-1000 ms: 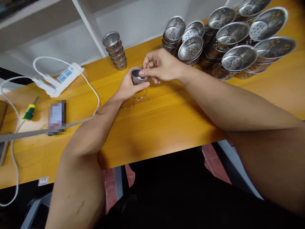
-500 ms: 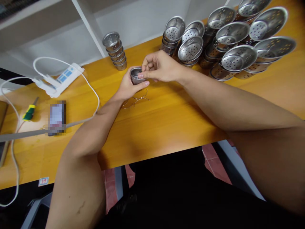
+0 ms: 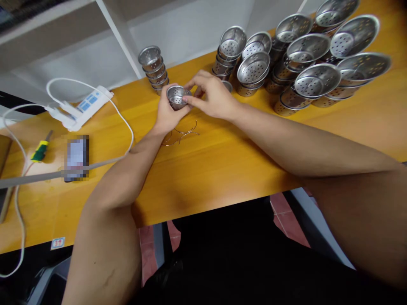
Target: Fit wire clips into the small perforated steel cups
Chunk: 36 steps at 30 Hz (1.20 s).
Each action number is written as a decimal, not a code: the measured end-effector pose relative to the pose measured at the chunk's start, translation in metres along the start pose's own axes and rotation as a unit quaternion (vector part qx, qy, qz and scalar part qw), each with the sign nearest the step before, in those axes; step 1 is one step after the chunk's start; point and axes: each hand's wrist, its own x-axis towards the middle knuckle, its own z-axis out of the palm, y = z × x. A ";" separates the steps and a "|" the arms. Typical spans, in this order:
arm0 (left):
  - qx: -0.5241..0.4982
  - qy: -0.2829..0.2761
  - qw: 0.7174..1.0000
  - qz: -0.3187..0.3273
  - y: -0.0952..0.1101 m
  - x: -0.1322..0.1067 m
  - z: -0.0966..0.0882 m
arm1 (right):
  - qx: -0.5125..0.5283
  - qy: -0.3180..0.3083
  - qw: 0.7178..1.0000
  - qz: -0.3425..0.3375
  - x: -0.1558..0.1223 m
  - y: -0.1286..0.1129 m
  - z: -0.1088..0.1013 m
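My left hand [image 3: 165, 115] is wrapped round a small perforated steel basket [image 3: 176, 95], holding it a little above the wooden table [image 3: 222, 156] with its mouth facing me. My right hand [image 3: 213, 98] pinches the basket's right rim with thumb and forefinger. Thin wire handles [image 3: 181, 134] lie loose on the table just below both hands. A stack of the same small baskets [image 3: 154, 70] stands behind my left hand.
Many stacked perforated baskets [image 3: 305, 63] crowd the back right of the table. At the left lie a white power strip [image 3: 81, 106] with its cable, a green-handled screwdriver [image 3: 40, 150] and a phone [image 3: 76, 157]. A white shelf frame rises behind the table.
Both hands have lifted the basket slightly up and to the left, and it has tilted so its perforated inside faces me. My right fingers stay on its rim.
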 end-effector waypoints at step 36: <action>0.075 -0.065 0.994 0.050 0.000 -0.011 -0.005 | -0.336 0.003 0.937 0.092 0.029 -0.021 -0.124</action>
